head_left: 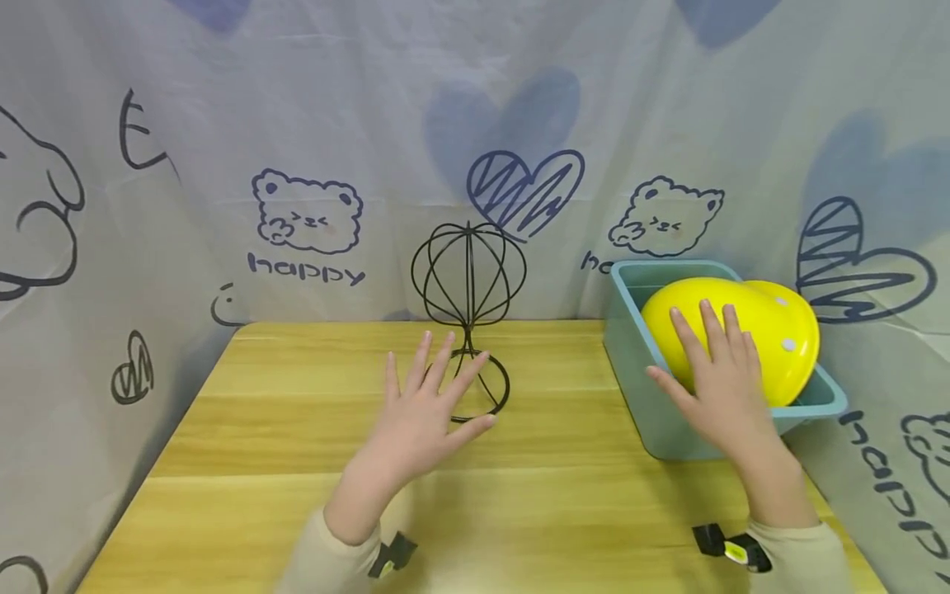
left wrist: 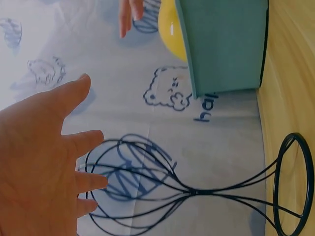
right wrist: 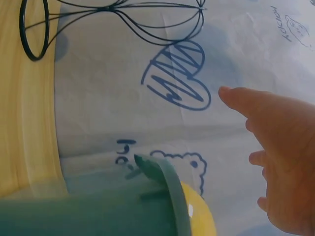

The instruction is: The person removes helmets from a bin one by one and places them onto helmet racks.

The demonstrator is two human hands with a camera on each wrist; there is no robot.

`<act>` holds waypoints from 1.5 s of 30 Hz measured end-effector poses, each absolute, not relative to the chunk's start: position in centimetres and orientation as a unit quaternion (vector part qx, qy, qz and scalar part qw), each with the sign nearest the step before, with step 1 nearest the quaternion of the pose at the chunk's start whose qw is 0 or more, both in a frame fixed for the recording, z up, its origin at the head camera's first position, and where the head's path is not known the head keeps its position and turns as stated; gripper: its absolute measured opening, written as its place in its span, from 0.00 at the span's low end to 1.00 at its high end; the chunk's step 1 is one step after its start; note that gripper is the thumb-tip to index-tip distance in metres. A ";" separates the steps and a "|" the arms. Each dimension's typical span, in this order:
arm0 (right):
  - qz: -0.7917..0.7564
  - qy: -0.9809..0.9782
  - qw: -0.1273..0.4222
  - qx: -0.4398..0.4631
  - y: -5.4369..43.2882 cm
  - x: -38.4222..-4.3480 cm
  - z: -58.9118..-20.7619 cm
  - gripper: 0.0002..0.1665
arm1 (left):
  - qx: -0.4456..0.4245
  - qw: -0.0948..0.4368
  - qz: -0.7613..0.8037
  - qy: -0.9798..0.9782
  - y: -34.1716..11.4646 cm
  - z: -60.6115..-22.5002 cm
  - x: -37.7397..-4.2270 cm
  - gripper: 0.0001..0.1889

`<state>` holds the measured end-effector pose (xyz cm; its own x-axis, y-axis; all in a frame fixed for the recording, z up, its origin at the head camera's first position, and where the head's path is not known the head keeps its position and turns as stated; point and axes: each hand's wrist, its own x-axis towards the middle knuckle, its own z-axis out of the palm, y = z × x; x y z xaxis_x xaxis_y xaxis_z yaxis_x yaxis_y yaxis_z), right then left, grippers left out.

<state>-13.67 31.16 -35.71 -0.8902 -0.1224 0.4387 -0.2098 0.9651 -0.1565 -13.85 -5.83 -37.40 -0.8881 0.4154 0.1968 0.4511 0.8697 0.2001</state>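
Observation:
A black wire hat stand [head_left: 469,322], with a globe-shaped cage on a ring base, stands upright on the wooden table. My left hand [head_left: 416,429] is held out in front of it, fingers spread, holding nothing. At the right, a glossy yellow helmet [head_left: 742,338] with a brim and white round studs sits in a blue-green bin [head_left: 646,404]. Over the helmet is my right hand [head_left: 723,388], fingers straight and holding nothing. The left wrist view shows a gap between the right hand [left wrist: 130,14] and the helmet [left wrist: 172,29]. The helmet's lower part is hidden inside the bin.
The wooden table [head_left: 260,429] meets a pale printed curtain [head_left: 393,165] at its back. Curtain cloth also hangs at both sides. The bin stands at the table's right back corner. Small black pieces [head_left: 731,549] are fixed at both sleeve cuffs.

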 end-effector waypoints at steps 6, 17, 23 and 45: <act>0.085 -0.972 0.213 0.050 33.8 -13.3 -34.1 0.46 | -0.279 0.066 -0.088 -0.954 -4.3 -36.7 -14.0 0.38; 0.057 -0.980 0.191 0.009 38.2 -10.8 -34.8 0.47 | -0.347 0.081 -0.052 -0.933 -2.2 -35.9 -14.7 0.38; 0.036 -0.981 0.189 0.004 40.4 -9.2 -36.8 0.48 | -0.382 0.092 -0.032 -0.919 -0.2 -36.1 -15.8 0.38; 0.028 -0.960 0.263 0.095 43.6 -9.5 -38.6 0.16 | -0.408 0.036 -0.056 -0.911 8.4 -35.0 -22.1 0.37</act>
<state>-9.47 43.57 -38.63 -0.8436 -0.1682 0.5100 -0.1974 0.9803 -0.0031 -22.14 8.36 -35.01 -0.6650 0.7384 0.1121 0.7466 0.6613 0.0726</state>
